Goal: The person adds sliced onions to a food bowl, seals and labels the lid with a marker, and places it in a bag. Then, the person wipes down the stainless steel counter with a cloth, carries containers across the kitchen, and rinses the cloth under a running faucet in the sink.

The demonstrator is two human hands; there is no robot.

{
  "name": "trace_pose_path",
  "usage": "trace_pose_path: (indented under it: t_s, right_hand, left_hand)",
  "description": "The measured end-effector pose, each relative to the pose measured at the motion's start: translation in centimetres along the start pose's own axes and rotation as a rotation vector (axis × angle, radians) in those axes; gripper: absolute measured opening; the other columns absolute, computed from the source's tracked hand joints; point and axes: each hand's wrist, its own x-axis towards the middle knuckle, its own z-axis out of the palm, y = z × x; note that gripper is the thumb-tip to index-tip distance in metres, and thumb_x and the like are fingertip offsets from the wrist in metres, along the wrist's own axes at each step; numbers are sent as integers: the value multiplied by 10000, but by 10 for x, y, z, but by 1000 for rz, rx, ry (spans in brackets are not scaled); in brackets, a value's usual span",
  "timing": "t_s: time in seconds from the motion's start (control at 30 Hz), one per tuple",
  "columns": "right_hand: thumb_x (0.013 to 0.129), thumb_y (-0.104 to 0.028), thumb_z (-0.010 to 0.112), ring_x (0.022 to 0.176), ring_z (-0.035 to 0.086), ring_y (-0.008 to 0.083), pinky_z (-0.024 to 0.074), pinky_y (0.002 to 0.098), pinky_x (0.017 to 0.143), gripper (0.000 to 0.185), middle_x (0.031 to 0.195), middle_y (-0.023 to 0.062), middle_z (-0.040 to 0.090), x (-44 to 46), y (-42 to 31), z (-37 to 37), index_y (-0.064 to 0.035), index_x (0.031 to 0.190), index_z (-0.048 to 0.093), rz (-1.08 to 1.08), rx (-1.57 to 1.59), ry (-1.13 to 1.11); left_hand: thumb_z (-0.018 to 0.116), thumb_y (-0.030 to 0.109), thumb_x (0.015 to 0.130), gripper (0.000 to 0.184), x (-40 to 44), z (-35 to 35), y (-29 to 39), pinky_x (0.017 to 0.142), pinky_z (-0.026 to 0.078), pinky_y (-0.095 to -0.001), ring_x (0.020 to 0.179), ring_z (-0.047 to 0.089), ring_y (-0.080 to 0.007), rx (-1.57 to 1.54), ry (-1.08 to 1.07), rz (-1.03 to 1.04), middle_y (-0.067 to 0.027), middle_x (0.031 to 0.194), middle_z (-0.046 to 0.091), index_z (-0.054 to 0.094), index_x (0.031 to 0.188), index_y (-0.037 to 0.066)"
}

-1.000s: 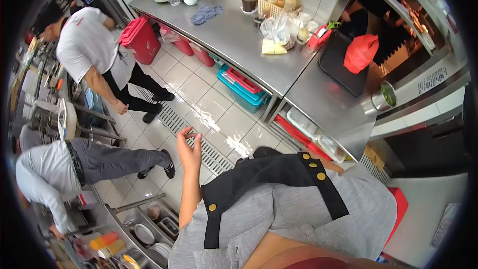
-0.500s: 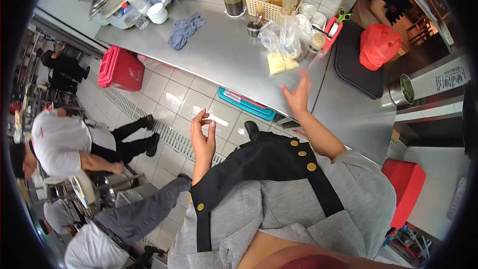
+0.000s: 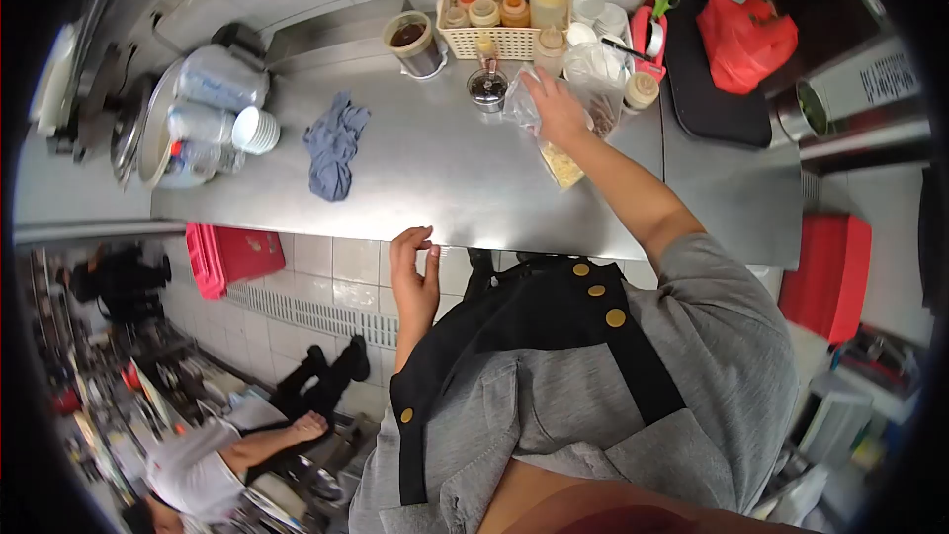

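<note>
My right hand (image 3: 556, 109) reaches over the steel counter (image 3: 435, 168) onto a clear plastic bag (image 3: 521, 104); its fingers touch the bag, but whether they grip it is hidden. Under the wrist lies a pale yellow packet (image 3: 563, 166). My left hand (image 3: 415, 277) hangs just off the counter's front edge, fingers apart and holding nothing. Left of the bag is a small glass jar of dark sauce (image 3: 486, 89). Behind stands a cream basket (image 3: 494, 43) of bottles. A lidded jar (image 3: 641, 91) is to the right.
A blue cloth (image 3: 336, 146), white cups (image 3: 256, 130) and a dark-filled container (image 3: 413, 44) are on the counter's left part. A black tray (image 3: 717, 114) and red bag (image 3: 746, 44) are at right. Red bins (image 3: 237, 255) stand below. A co-worker (image 3: 198, 470) is at lower left.
The view has swung so the counter lies straight ahead and nearer. My right hand has come out over the counter to the plastic bag. My left hand remains raised near my body.
</note>
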Motion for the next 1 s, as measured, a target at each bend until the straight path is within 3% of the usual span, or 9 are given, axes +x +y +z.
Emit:
trace_pose_path:
  t_s: [0.07, 0.1, 0.17, 0.27, 0.6, 0.7, 0.77, 0.8, 1.0]
  right_hand:
    - [703, -128, 794, 1183, 568, 307, 523, 480, 878, 1004, 1464, 135, 428, 8, -1, 9, -230, 1520, 221, 138, 46, -121]
    - [703, -128, 794, 1183, 568, 307, 523, 480, 878, 1004, 1464, 135, 428, 13, 1, 14, -230, 1520, 221, 180, 46, -111]
    - [747, -138, 740, 1096, 623, 299, 529, 471, 847, 750, 1212, 115, 625, 16, 2, 23, -190, 1421, 414, 341, 67, -221]
    - [774, -155, 698, 1059, 635, 303, 524, 467, 835, 457, 1049, 114, 680, 0, 0, 21, -137, 1219, 591, 258, 83, -90]
    - [803, -84, 660, 1016, 626, 355, 515, 454, 835, 227, 1474, 101, 384, -34, -8, -29, -166, 1014, 645, 433, 155, 660]
    - [799, -90, 671, 992, 625, 367, 512, 456, 812, 263, 1352, 114, 509, -32, 6, -21, -152, 1048, 612, 604, 152, 398]
    - [801, -15, 607, 1019, 624, 377, 507, 461, 839, 331, 1199, 145, 602, -37, 4, -29, -141, 1104, 574, 432, 227, 358]
    - [805, -50, 625, 1008, 627, 362, 497, 464, 839, 288, 1067, 143, 653, -45, 0, -33, -116, 1075, 550, 451, 237, 412]
    - [790, -85, 666, 999, 623, 366, 492, 462, 820, 263, 1010, 153, 660, -109, 5, -104, -112, 1029, 559, 491, 246, 527]
  left_hand:
    - [642, 43, 916, 226, 21, -2, -5, 902, 475, -332, 992, 599, -227, -29, -130, -14, -130, 1179, 569, 644, 1141, 22]
    - [646, 45, 913, 222, 34, -3, -7, 914, 471, -336, 1014, 598, -236, -38, -188, -6, -131, 1185, 565, 650, 1134, 22]
    - [646, 60, 915, 216, 56, -9, -18, 932, 466, -351, 1069, 588, -264, -11, -291, 20, -130, 1202, 560, 661, 1128, 28]
    - [649, 88, 916, 216, 85, -16, -30, 934, 463, -368, 1112, 573, -287, -20, -435, 87, -117, 1210, 567, 671, 1127, 47]
    - [660, 87, 905, 215, 153, -11, -45, 919, 464, -360, 1115, 566, -276, -7, -592, 296, -110, 1222, 558, 681, 1116, 52]
    - [657, 94, 909, 211, 155, -1, -40, 923, 461, -358, 1125, 559, -282, -31, -637, 298, -110, 1230, 554, 679, 1114, 51]
    - [656, 98, 911, 210, 152, 6, -35, 924, 460, -358, 1130, 557, -283, -30, -669, 306, -109, 1235, 551, 679, 1114, 52]
    - [654, 101, 913, 209, 152, 10, -33, 925, 458, -358, 1134, 556, -283, -26, -690, 311, -109, 1239, 549, 679, 1114, 53]
    - [641, 50, 906, 203, 140, 41, -11, 963, 438, -353, 1083, 574, -242, -65, -744, 356, -111, 1233, 550, 672, 1106, 41]
